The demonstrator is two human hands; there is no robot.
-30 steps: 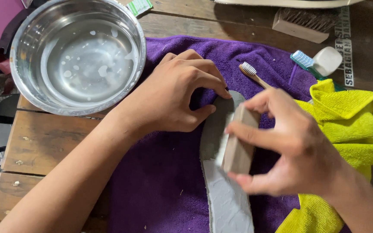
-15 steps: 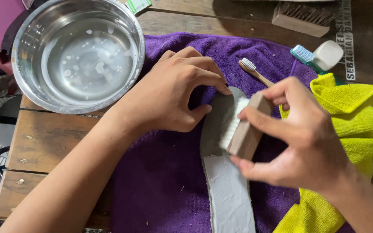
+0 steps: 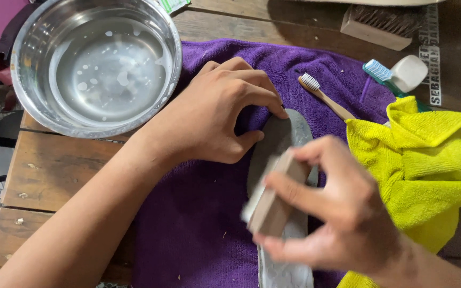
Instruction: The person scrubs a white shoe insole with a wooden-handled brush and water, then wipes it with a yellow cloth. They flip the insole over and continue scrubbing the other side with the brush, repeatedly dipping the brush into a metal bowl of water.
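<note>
Grey insole (image 3: pixel 284 136) on purple towel (image 3: pixel 198 224); yellow cloth (image 3: pixel 433 160) beside; silver steel bowl (image 3: pixel 94 66); tan wood brush (image 3: pixel 276 200) w/ white bristles; brown plank table (image 3: pixel 54 170).

Single head-worn view, looking steeply down, close over the table (image 3: pixel 54 170) (no second view)
</note>
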